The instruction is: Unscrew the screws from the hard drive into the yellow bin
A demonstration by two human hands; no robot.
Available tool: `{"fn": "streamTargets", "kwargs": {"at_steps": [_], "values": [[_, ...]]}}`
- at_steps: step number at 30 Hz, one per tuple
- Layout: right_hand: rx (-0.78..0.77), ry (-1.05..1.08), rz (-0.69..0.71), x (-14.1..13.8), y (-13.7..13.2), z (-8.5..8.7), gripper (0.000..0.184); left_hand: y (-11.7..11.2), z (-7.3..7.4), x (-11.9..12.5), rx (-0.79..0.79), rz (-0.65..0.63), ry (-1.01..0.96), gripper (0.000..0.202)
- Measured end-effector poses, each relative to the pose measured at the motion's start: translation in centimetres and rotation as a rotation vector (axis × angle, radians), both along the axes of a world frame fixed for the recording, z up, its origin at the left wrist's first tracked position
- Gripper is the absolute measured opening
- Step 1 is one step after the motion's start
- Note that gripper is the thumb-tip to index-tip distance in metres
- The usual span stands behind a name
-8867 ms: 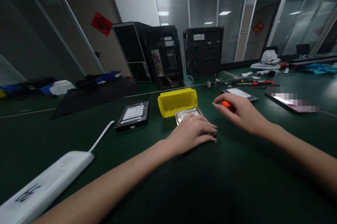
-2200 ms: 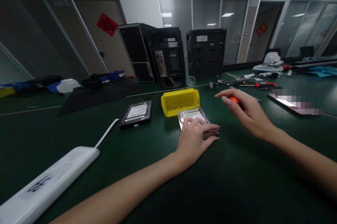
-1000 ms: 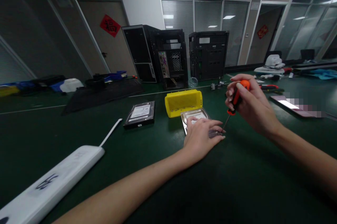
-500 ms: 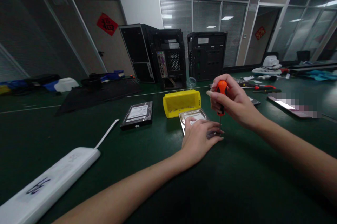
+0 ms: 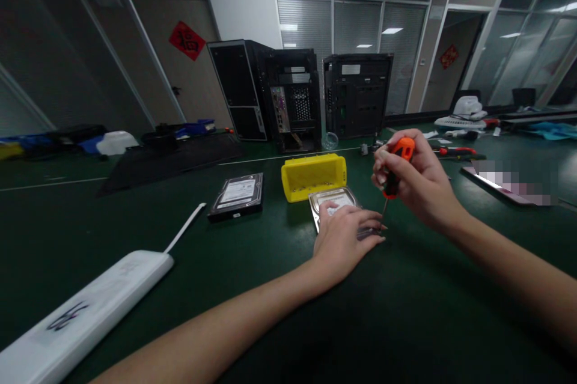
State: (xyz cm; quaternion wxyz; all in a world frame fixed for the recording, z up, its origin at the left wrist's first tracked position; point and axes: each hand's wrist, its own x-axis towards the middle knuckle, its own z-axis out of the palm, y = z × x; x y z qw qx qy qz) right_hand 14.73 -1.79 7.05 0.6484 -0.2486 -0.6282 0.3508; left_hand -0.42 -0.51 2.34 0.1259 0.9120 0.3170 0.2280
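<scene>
A silver hard drive point(image 5: 334, 197) lies on the green table, its near part hidden beneath my left hand point(image 5: 345, 231). The fingers of that hand reach across the drive and hold it down, with the fingertips at its right edge. In my right hand point(image 5: 412, 173) is an orange-and-black screwdriver point(image 5: 402, 149), gripped by the handle. Its shaft leans down to the left, and the tip is close to my left fingertips at the drive's right corner. Whether the tip touches a screw cannot be made out.
Directly behind the drive stands a yellow bin point(image 5: 314, 178) with small screws in it. Another hard drive point(image 5: 237, 195) lies to the left. A white power strip point(image 5: 85, 312) is at front left, a phone point(image 5: 505, 185) at right. Black computer cases point(image 5: 293, 101) stand at the back.
The screwdriver has gone from nearly upright to tilted, its handle shifting right with my right hand. My left hand stays on the hard drive. The whole view has shifted slightly.
</scene>
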Motion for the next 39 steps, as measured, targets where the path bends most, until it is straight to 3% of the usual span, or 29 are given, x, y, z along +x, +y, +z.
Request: {"fn": "streamTargets", "kwargs": {"at_steps": [10, 18, 30, 39], "values": [[-0.073, 0.017, 0.117, -0.51, -0.12, 0.59, 0.026, -0.14, 0.1, 0.0, -0.006, 0.024, 0.002, 0.02], [-0.05, 0.038, 0.07, 0.08, 0.56, 0.32, 0.014, -0.05, -0.33, -0.03, 0.012, 0.022, -0.033, 0.022], [-0.078, 0.062, 0.051, -0.6, 0.57, -0.08, 0.03, -0.15, -0.13, 0.02, -0.004, 0.03, 0.017, 0.028], [-0.042, -0.022, 0.021, -0.24, 0.43, -0.18, 0.026, -0.07, -0.5, -0.07, 0.017, 0.017, -0.027, 0.024]]}}
